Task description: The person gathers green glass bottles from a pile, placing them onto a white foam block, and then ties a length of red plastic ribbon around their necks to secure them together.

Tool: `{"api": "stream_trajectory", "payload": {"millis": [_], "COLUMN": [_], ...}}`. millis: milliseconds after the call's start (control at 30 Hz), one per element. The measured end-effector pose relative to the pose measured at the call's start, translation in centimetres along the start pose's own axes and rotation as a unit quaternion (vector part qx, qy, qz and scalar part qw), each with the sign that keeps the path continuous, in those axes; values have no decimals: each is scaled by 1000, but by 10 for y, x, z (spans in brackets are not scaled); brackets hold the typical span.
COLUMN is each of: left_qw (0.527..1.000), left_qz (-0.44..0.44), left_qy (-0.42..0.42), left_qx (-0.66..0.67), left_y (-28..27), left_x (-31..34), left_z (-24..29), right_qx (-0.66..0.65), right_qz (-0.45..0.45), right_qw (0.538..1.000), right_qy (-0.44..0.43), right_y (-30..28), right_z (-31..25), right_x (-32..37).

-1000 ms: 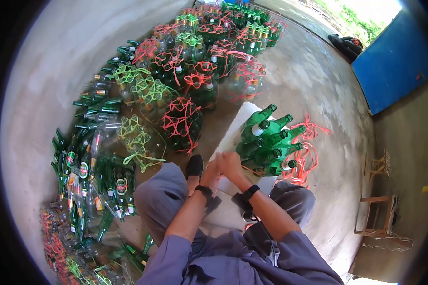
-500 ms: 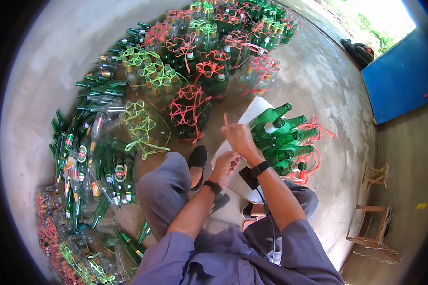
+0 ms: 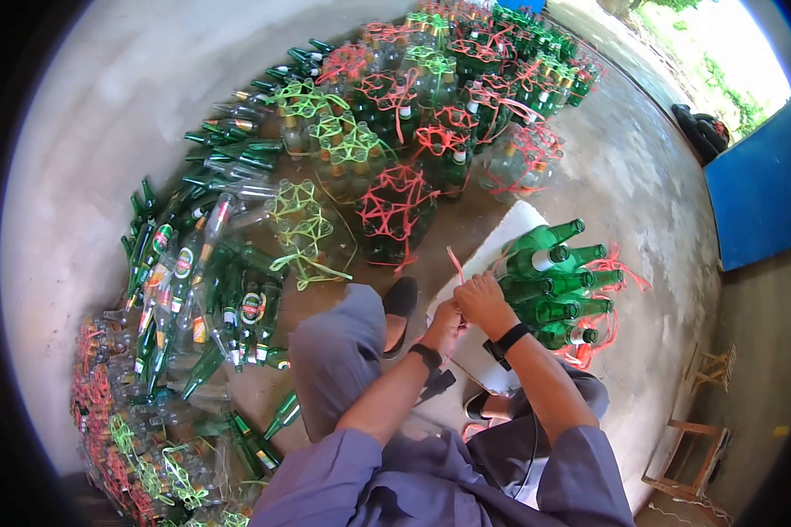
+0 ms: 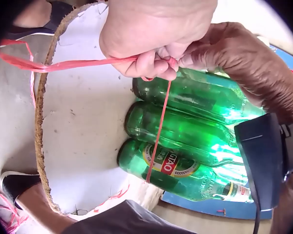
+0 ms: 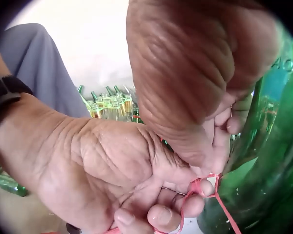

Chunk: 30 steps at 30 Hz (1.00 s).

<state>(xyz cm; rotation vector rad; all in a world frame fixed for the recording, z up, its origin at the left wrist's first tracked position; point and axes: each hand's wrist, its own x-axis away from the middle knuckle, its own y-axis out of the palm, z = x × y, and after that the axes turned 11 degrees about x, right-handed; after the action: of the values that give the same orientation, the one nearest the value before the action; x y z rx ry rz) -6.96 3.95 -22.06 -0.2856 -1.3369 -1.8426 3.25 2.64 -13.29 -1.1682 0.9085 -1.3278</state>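
Note:
Green glass bottles [image 3: 549,285] stand in a tight group on a white board [image 3: 488,356]. Around their sides runs a red plastic string [image 4: 161,127], pulled tight across a bottle label in the left wrist view. My left hand [image 3: 446,325] pinches the string beside the bottles, its fingers curled at a small loop. Right against it, my right hand [image 3: 483,303] pinches the same string at the knot-like bunch. One loose end of the string stretches off to the left in the left wrist view. Parts of the string are hidden behind the fingers.
Bundles of upright bottles [image 3: 395,215] netted with red and green string stand ahead. Loose bottles [image 3: 193,272] lie piled along the left wall. More red string [image 3: 624,268] lies beyond the bottle group. A small wooden frame [image 3: 690,457] is at right, near a blue panel [image 3: 756,189].
My right hand rose away from the left with a finger extended, then came back down to it. Both hands now meet at the string beside the bottles. The head view has shifted.

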Motion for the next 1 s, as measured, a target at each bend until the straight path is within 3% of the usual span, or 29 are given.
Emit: {"api": "stream_trajectory", "payload": {"millis": [67,200,267,633,800,933,1000], "left_qw": [1000,996,998,999,997,996,997], "left_qz": [-10,-40,-11,-2,-60,-48,-17], "left_qy": [8,73,60,37,46,67,64], "left_qx": [10,12,5,-13,-3,-23,28], "left_y": [-2,5,9,0,-8,0,14], "left_x": [0,16,15,2,-8,-2,12], "left_z": [-3,0,-1,-6,-11,-7,4], "right_qx": [44,46,71,129,141,147,153], "right_qz": [40,27,-52,-68,-67,-73,-72], "right_qw": [998,998,995,988,987,986,985], "right_qy": [-11,-28,-41,-42,-43,-35,-34], "right_y": [8,8,1,-9,-17,-13,-4], "right_z": [0,0,1,-1,0,-2,-2], "right_x": [2,0,-2,-7,-6,-5,-5]}}
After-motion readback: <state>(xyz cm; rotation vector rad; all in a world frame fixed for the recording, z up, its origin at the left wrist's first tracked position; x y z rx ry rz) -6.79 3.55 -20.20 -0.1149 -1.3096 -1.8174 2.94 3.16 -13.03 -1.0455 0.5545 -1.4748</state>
